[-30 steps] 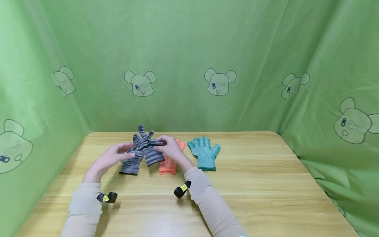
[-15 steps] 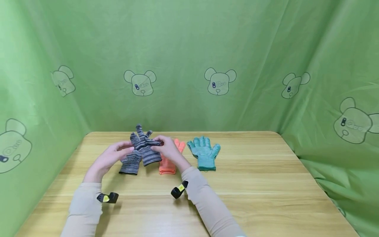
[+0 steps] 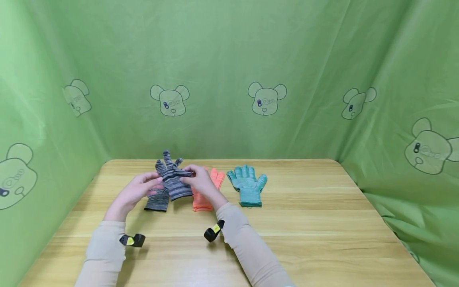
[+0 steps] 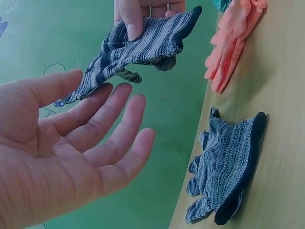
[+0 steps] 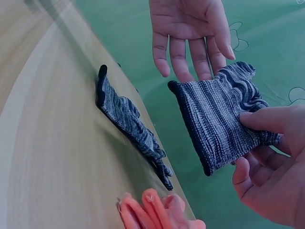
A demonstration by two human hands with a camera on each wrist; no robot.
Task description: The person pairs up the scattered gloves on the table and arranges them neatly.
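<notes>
My right hand pinches a grey-and-black striped knit glove near its thumb side and holds it above the table. In the right wrist view the glove's dark-edged cuff faces away from that hand. Close by on the left, my left hand has its fingers extended and spread, with the held glove's finger end between thumb and forefinger; whether it touches is hard to tell. A matching striped glove lies on the table below, partly hidden in the head view by the left hand and held glove.
Orange gloves lie just right of the striped ones, partly behind the right hand. Teal gloves lie further right on the wooden table. A green cloth with printed bear heads stands round the table's back and sides.
My right hand has carried the held striped glove slightly left, bringing it closer to the left hand and over more of the lying glove. The left hand has barely moved.
</notes>
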